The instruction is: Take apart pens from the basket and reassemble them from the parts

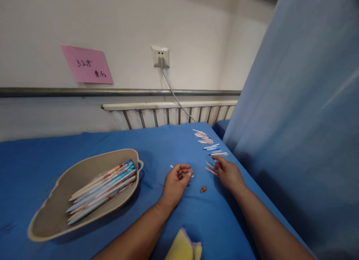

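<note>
Right hand (pixel 230 174) is hovering at pen parts (pixel 211 171) on blue cloth (pixel 168 146).
Parts are slanting far-left to near-right; right fingers are bending, grip unclear; left hand (pixel 174 182) is curling, contents unclear.

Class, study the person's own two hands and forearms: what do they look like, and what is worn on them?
The left hand and right hand are ungloved, with no watch or bracelet visible at either wrist. The left forearm and right forearm show no sleeves, cables or clear markings. Rings and fingernail details are too small to judge.
</note>
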`<state>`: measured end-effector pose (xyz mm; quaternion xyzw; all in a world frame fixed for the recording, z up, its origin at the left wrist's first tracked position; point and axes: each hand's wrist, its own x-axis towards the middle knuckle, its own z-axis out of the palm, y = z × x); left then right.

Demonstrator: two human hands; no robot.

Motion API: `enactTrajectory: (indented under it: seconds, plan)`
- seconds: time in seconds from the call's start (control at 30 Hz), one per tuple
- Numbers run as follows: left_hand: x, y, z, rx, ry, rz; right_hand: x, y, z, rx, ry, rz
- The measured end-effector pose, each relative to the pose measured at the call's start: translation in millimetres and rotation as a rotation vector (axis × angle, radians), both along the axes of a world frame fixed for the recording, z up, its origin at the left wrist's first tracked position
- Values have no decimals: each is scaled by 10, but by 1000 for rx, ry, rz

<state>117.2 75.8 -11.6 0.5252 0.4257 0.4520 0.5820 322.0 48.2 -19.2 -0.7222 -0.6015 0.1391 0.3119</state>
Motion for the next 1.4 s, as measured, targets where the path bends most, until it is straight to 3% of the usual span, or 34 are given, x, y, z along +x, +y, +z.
enactTrajectory:
  seconds: [0.37, 0.6, 0.7, 0.83, 0.97, 1.1, 1.27, 1.4]
  plan:
    - [41, -49, -32, 40, 35, -34, -39, 39, 13, -167, -289, 88]
    - [44, -56, -28, 31, 21, -28, -111, 31, 56, -175, -399, 59]
    - [37, -55, -26, 27, 18, -17, -71, 47, 21, -88, -275, 62]
    - [35, -57, -16, -8, -6, -21, -155, 0, -23, 97, 144, 133]
    - [36, -55, -17, -51, -86, -96, -444, -130, 8, 62, 600, 304]
    - [27, -45, -16, -64, -133, -136, -622, -185, 47, 84, 636, 310]
    - [-5, -2, 47, -138, -229, 19, -574, -142, -10, 75, 711, 201]
    - [-37, 29, 119, -163, -301, 105, -542, -150, -20, 56, 695, 242]
